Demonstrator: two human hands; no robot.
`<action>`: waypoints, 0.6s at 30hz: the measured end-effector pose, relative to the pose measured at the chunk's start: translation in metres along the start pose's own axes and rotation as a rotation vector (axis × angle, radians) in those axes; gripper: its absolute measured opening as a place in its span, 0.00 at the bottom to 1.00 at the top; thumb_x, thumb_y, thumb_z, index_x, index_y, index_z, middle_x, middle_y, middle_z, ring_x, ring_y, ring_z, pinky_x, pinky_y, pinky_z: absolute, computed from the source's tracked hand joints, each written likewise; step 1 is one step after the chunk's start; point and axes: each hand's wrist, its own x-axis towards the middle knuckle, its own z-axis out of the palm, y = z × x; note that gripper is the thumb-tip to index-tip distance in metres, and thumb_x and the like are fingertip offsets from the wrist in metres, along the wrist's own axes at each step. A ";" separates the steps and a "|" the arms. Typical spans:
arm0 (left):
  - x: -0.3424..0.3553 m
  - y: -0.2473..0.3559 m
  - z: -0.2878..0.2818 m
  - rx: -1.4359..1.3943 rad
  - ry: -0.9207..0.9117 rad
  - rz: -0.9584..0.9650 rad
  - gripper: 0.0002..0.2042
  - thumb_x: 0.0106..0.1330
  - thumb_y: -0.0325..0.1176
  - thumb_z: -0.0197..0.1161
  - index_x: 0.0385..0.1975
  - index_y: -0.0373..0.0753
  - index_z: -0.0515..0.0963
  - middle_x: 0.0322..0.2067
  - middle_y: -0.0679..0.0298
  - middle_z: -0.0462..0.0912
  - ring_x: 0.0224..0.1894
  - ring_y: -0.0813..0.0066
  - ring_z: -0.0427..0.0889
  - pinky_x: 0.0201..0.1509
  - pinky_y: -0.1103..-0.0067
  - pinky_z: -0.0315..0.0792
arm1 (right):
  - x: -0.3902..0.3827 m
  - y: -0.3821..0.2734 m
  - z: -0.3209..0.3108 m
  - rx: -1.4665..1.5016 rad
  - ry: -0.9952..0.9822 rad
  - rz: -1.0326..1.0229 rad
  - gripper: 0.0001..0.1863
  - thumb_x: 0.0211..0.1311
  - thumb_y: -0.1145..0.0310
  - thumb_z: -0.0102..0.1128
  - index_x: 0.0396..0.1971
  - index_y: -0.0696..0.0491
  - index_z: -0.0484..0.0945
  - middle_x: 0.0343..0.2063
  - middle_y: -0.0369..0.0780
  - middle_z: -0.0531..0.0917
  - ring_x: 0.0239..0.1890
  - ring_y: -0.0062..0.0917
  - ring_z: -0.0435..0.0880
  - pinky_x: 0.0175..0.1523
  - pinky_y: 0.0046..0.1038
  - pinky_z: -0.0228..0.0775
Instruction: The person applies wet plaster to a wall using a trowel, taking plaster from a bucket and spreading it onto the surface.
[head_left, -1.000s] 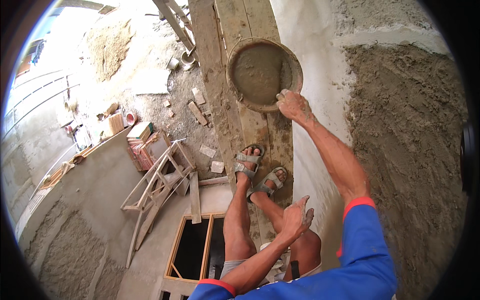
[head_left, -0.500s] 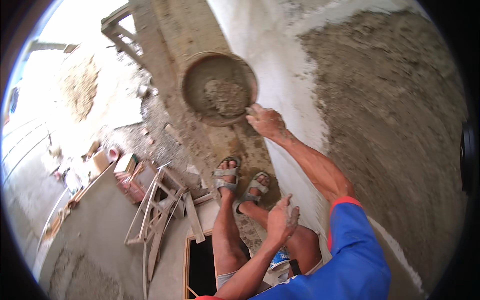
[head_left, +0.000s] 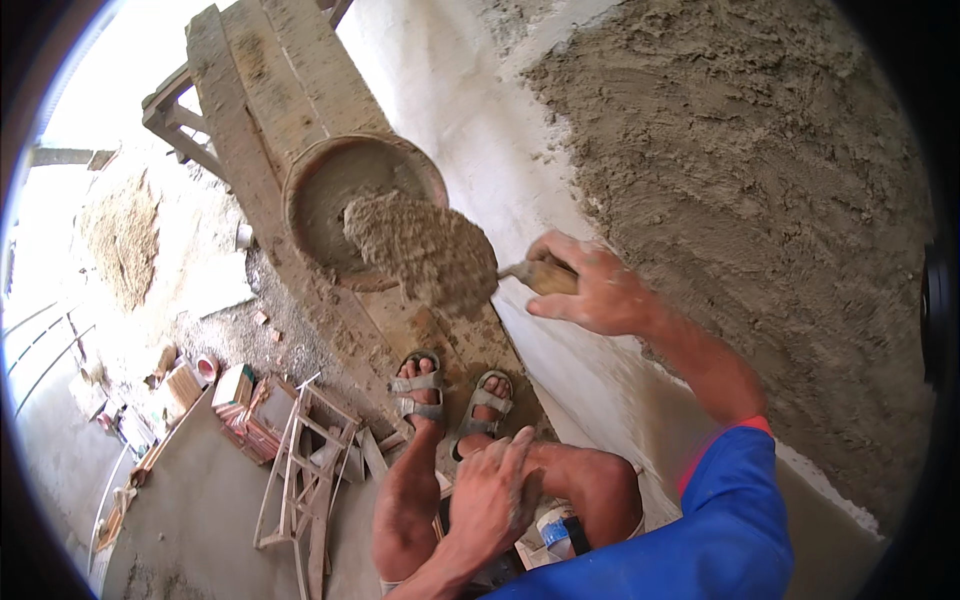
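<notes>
My right hand [head_left: 597, 287] grips the wooden handle of a trowel [head_left: 552, 277], its fingers wrapped round it. A big heap of wet mortar [head_left: 425, 250] lies on the trowel and hides its blade. The load hangs over the right rim of a round tub [head_left: 300, 235], which holds more grey mortar [head_left: 350, 180]. My left hand [head_left: 490, 495] rests by my bent knee, fingers stretched out, with nothing in it that I can see.
The tub stands on a plank scaffold [head_left: 270, 75], where my sandalled feet [head_left: 420, 385] also stand. To the right rises a wall with rough fresh plaster [head_left: 740, 170] beside a pale bare strip [head_left: 440, 90]. Below left are a wooden frame [head_left: 300, 490], stacked tiles [head_left: 250, 420] and a sand pile [head_left: 120, 240].
My right hand has lifted the trowel out of the tub, loaded with mortar, and moved right toward the wall. My left hand has shifted left and down. The view has shifted too.
</notes>
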 end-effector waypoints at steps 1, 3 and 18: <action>-0.004 -0.002 -0.009 0.038 -0.038 -0.028 0.25 0.60 0.33 0.63 0.58 0.32 0.70 0.44 0.46 0.79 0.48 0.47 0.77 0.54 0.61 0.69 | -0.009 0.005 -0.006 0.019 0.010 -0.067 0.22 0.55 0.62 0.67 0.47 0.59 0.75 0.31 0.51 0.83 0.32 0.45 0.83 0.42 0.38 0.76; -0.004 -0.014 -0.018 0.081 -0.073 -0.040 0.26 0.60 0.33 0.63 0.58 0.32 0.70 0.45 0.47 0.79 0.48 0.46 0.77 0.55 0.61 0.69 | -0.016 0.024 -0.014 0.029 0.034 -0.137 0.22 0.56 0.63 0.66 0.47 0.60 0.75 0.31 0.49 0.83 0.31 0.41 0.83 0.41 0.36 0.76; 0.022 -0.017 0.005 0.348 -0.189 -0.023 0.25 0.63 0.37 0.61 0.59 0.35 0.69 0.41 0.51 0.79 0.45 0.52 0.78 0.50 0.62 0.68 | -0.134 0.092 -0.043 0.067 0.612 0.440 0.14 0.64 0.69 0.55 0.48 0.55 0.74 0.25 0.36 0.76 0.23 0.17 0.76 0.19 0.22 0.71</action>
